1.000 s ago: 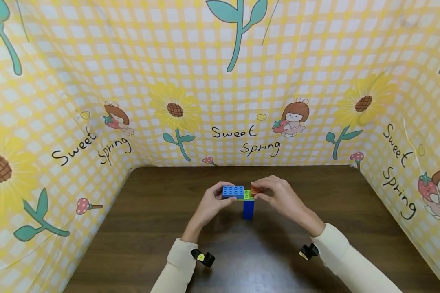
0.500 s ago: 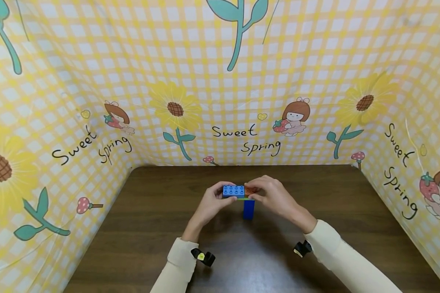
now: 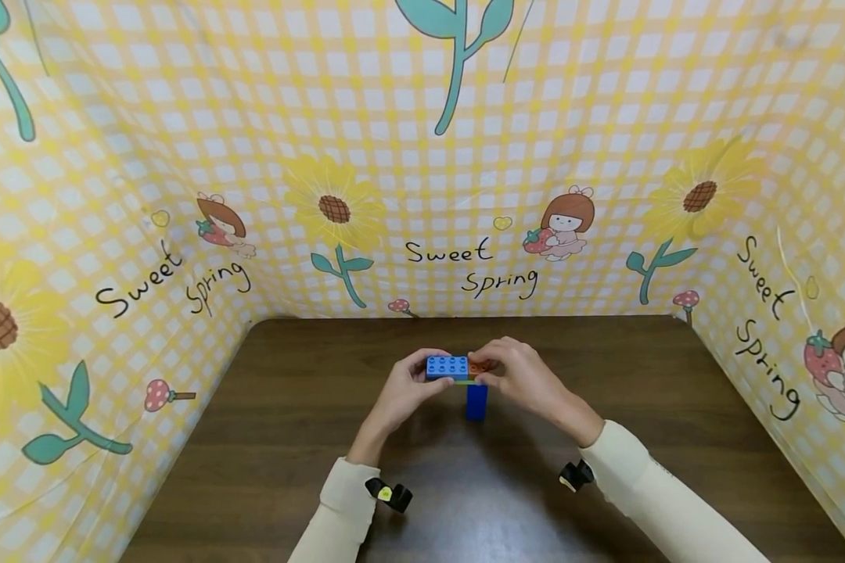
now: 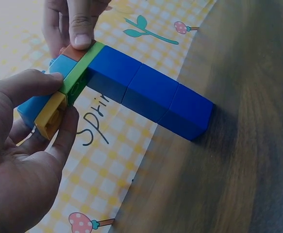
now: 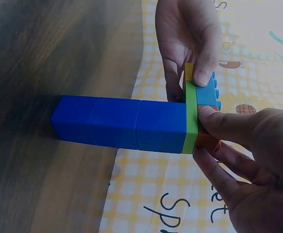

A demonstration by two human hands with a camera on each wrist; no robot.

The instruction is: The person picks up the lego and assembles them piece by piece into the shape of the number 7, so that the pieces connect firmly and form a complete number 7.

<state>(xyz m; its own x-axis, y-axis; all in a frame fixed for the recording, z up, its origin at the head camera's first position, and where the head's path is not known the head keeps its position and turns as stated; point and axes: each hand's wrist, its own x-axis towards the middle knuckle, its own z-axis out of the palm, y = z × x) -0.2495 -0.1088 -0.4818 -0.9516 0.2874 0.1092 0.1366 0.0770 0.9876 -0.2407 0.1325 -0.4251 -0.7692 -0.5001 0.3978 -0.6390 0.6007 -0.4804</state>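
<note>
A column of dark blue toy building bricks (image 3: 476,402) stands upright on the table. Across its top lies a thin light-green plate (image 5: 191,116) that juts out to the left. On that plate sit a light blue brick (image 3: 447,367) with two rows of studs and, to its right, an orange brick (image 3: 477,367). Under the plate's overhanging end is a yellow brick (image 4: 50,116). My left hand (image 3: 404,395) grips the light blue and yellow bricks between thumb and fingers. My right hand (image 3: 528,383) pinches the orange brick, partly covering it.
The dark brown wooden table (image 3: 310,469) spreads around the bricks. A yellow checked cloth (image 3: 422,180) with flowers and lettering walls off its back and both sides. A small black camera (image 3: 390,494) sits at the left wrist, another camera (image 3: 576,475) at the right.
My right hand has moved left with the orange brick until it sits against the light blue one, covering the green studs seen before. The left hand stays in place.
</note>
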